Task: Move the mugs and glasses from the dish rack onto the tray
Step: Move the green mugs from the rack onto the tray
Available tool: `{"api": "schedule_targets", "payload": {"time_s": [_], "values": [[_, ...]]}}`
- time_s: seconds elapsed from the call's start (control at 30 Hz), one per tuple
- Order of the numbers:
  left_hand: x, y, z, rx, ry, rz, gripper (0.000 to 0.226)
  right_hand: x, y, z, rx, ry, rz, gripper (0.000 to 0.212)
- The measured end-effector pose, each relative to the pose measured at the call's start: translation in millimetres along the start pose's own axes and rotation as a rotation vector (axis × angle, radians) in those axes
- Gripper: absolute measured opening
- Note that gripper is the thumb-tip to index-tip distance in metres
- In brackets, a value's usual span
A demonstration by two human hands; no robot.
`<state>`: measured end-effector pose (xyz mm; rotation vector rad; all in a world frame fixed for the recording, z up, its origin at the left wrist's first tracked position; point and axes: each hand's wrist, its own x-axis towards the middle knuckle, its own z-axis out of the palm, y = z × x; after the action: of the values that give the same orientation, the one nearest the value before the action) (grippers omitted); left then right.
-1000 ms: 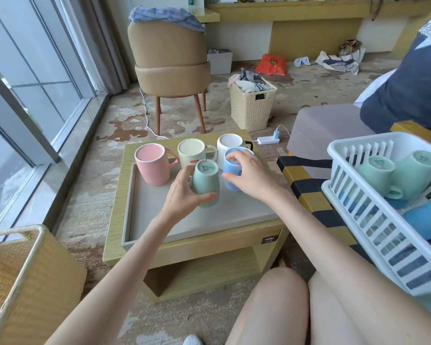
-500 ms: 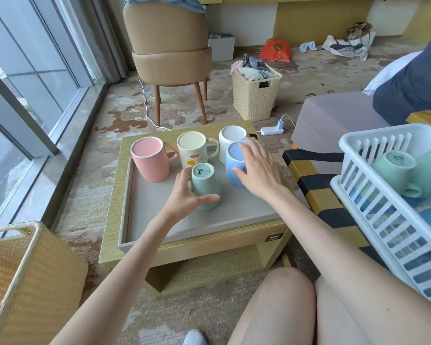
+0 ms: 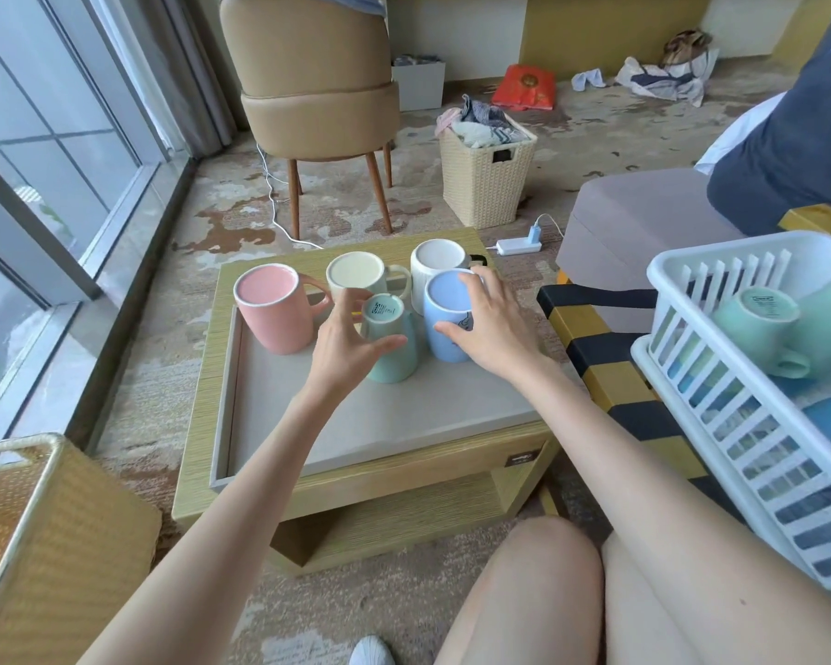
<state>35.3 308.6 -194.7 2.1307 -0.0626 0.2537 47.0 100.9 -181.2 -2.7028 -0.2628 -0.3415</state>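
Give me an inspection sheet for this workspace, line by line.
Surface: grey tray on a low wooden table.
Job's things: five mugs on the tray, including a mint mug and a blue mug; more mugs in the white dish rack.
Clutter: laundry basket, clothes on the floor.
Grippers: left hand and right hand, fingers spread beside those two mugs.
Cables: white charger.
Surroundings: chair, window.

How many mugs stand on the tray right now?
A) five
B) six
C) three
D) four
A: a pink mug, cream mug, white mug, upside-down mint mug and blue mug stand on the tray.
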Motion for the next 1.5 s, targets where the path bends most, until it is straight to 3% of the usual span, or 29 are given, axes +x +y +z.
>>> {"api": "schedule_targets", "payload": {"time_s": [0.53, 0.9, 1.0, 1.1, 1.3, 1.5], "values": [[2, 7, 5, 0.106, 0.038, 0.047, 0.068, -6, -1, 4, -0.079, 0.005, -0.033, 0.067], [-2, 25, 4, 0.268, -0.02, 0.026, 0.056, -7, -10, -11, -0.139, -0.197, 0.034, 0.075], [-5, 45, -4, 0.351, 0.038, 0.124, 0.05, -13, -6, -35, -0.084, -0.236, 0.021, 0.071], [-6, 75, -5, 0.324, 0.057, 0.28, 0.039, -25, 3, -68, -0.011, -0.156, -0.002, 0.064], [-24, 142, 45, 0.23, -0.071, 0.501, 0.023, -59, 49, -150, -0.082, 0.077, 0.028, 0.041], [-57, 187, 132, 0.196, -0.239, 0.651, 0.026, -99, 127, -206, -0.141, 0.139, 0.26, 0.027]]}}
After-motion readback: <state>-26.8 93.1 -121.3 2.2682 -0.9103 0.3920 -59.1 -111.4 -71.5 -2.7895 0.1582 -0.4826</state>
